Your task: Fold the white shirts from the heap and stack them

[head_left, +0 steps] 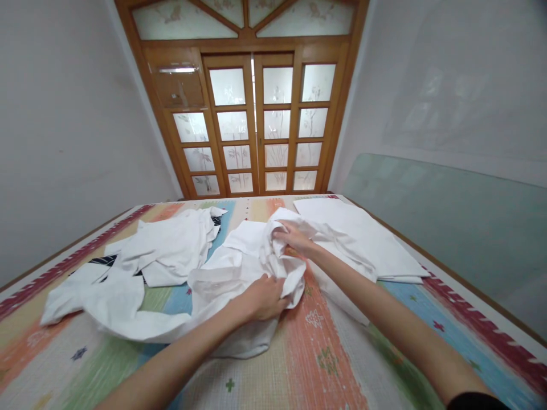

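Observation:
A rumpled white shirt (239, 273) lies across the middle of the covered bed or table, one sleeve trailing left and another part spreading right. My left hand (264, 297) is closed on its near edge, fingers curled into the cloth. Farther off and to the right, my right hand (294, 238) grips a bunched fold of the same shirt, with its fingertips partly hidden in the fabric. Between the two hands the cloth is gathered and slightly raised.
To the left lies a loose pile of white clothing (171, 245) with black patterned bits showing. A flat folded white stack (363, 233) rests at the right. Striped, colourful cloth (329, 364) covers the surface. A pale green panel (448, 210) leans along the right wall; wooden glazed doors (256, 119) stand beyond.

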The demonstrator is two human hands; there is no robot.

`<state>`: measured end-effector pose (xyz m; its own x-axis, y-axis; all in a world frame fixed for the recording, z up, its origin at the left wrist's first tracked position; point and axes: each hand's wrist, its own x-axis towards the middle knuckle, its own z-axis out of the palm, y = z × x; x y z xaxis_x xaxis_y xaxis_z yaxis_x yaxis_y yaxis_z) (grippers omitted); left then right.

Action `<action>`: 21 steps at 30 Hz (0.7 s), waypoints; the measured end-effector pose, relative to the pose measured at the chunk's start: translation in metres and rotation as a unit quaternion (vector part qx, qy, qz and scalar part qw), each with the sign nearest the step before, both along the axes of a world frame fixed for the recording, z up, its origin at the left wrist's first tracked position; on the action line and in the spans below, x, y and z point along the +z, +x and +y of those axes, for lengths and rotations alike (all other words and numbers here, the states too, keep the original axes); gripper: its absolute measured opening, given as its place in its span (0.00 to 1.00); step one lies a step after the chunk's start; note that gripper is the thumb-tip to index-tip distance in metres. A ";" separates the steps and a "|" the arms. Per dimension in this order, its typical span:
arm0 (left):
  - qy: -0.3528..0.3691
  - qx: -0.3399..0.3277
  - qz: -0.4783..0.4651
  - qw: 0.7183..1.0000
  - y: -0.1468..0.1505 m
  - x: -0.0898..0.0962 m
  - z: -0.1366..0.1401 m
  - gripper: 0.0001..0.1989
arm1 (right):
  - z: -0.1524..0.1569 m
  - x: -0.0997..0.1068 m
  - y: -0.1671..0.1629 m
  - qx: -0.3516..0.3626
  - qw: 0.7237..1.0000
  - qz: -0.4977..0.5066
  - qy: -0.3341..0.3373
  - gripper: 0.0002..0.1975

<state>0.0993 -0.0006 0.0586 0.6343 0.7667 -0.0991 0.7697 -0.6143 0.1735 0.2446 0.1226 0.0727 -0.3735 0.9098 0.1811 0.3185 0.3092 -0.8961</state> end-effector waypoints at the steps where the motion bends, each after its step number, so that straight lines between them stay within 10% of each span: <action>1: -0.005 0.006 0.003 1.000 0.005 0.001 -0.001 0.20 | 0.000 -0.001 -0.009 0.034 0.999 -0.025 0.026 0.22; 8: -0.053 -0.057 -0.069 0.995 -0.019 0.042 0.000 0.13 | -0.028 -0.016 -0.023 0.229 0.919 -0.238 0.217 0.36; 13: 0.070 -0.005 -0.129 0.989 -0.048 0.070 0.020 0.11 | -0.050 -0.019 -0.004 0.206 0.895 -0.306 0.251 0.33; 21: 0.198 -0.020 -0.001 0.980 -0.046 0.046 0.077 0.31 | -0.087 -0.012 -0.004 0.195 0.860 -0.382 0.277 0.40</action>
